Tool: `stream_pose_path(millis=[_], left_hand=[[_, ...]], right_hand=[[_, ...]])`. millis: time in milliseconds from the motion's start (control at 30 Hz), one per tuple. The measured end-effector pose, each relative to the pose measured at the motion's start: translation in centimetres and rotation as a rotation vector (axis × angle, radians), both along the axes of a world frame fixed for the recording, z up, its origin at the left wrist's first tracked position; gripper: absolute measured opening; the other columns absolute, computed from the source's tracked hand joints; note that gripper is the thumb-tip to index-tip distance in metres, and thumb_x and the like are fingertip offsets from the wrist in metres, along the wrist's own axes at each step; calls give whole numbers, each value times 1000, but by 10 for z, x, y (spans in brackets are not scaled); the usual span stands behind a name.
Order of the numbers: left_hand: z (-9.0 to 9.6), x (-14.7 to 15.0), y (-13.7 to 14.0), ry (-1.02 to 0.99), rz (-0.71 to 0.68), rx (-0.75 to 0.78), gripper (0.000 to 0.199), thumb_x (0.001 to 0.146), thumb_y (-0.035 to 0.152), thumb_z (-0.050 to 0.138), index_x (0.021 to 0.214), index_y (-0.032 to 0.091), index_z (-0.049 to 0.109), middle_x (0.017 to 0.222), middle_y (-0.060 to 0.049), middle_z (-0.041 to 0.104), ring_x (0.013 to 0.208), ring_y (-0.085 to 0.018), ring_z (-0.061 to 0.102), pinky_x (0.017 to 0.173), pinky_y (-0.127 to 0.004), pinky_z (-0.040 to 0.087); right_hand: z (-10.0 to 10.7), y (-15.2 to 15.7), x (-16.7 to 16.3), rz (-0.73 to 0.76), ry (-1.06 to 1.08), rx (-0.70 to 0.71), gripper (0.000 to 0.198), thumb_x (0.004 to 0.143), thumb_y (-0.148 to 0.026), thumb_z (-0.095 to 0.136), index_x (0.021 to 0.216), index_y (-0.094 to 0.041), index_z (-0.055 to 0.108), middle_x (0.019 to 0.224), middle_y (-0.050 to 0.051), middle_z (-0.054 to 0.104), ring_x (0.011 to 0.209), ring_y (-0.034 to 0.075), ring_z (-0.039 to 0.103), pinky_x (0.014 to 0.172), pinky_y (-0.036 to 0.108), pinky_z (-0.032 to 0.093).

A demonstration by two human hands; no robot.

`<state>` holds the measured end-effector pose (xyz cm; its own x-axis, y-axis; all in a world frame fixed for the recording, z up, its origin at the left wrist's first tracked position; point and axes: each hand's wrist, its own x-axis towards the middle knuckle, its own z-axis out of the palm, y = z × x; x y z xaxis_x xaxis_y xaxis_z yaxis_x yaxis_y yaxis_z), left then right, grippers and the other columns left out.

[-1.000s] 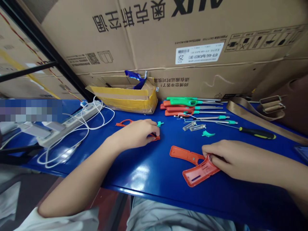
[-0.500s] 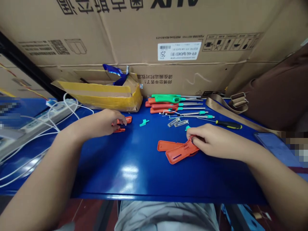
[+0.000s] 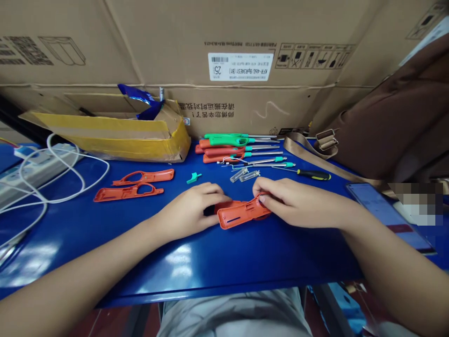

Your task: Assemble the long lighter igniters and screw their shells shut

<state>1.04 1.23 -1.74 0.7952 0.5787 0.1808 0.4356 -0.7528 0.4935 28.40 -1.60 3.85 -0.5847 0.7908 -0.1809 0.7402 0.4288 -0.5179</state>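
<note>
R grip (image 3: 287, 200): closed, thumb & fingers pinching the right end of the held lighter shells (image 3: 235, 215).
Held lighter shells: 2 orange pcs b/w the grips; front pc shows its inside, back pc mostly hid.
L grip (image 3: 191, 210): part curled at the left end of those shells, thumb nr side, fingers far side; can't tell if it squeezes.
Loose lighter shells (image 3: 157, 176): 2 more orange pcs on the table (image 3: 228, 262), left of L grip, close together, each w/ a finger loop.
Green trigger (image 3: 192, 178): just past L grip.
Clear tanks (image 3: 249, 176): 2 little ones, just past R grip's fingers.
Lighters (image 3: 224, 152): pile of orange & green ones, past both grips, metal tubes pointing right.
Screwdriver (image 3: 315, 175): black & yellow handle, past R grip.
Phone (image 3: 387, 215): right of R grip, past the arm.
Yellow-taped box (image 3: 140, 142): past L grip, a bit left, w/ blue wrapper (image 3: 149, 111) poking out.
Power strip (image 3: 38, 164): far left of L grip.
</note>
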Motion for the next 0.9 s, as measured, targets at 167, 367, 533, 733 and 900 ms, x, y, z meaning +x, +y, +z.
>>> stream_pose_path(millis=[167,367,533,733,900], left_hand=[[-8,-3,7,-98,111,-34,28,93,32,71,116,17,72,106,-7,67,96,-19,66,89,-32,55],[-3,0,0,-121,146,29,30,98,38,63,121,21,71,112,-7,67,104,-20,63,95,-36,52],[2,5,-9,-55,19,46,36,97,42,65,128,25,68,125,-7,68,114,-23,60,102,-40,47],[-3,4,-12,47,-2,72,30,98,23,55,124,25,69,130,-7,66,118,-24,59,103,-42,45],[2,-1,-9,97,-22,116,36,93,18,53,125,25,69,130,-7,66,118,-26,59,102,-45,46]], right_hand=[[-8,0,-2,90,-113,20,10,97,-21,47,91,-22,55,87,2,65,71,15,55,63,27,35],[-13,2,-4,106,-221,194,10,90,-17,52,81,-21,53,83,1,63,67,14,50,61,28,30],[-15,2,-6,99,-234,182,10,90,-17,52,80,-21,54,82,1,65,68,14,53,60,27,30],[-15,6,-6,101,-145,259,11,95,-29,56,93,-21,63,93,2,69,79,16,60,68,28,39],[-33,38,19,-169,-113,523,21,95,-24,52,111,-20,64,117,12,66,114,29,58,98,43,45]])
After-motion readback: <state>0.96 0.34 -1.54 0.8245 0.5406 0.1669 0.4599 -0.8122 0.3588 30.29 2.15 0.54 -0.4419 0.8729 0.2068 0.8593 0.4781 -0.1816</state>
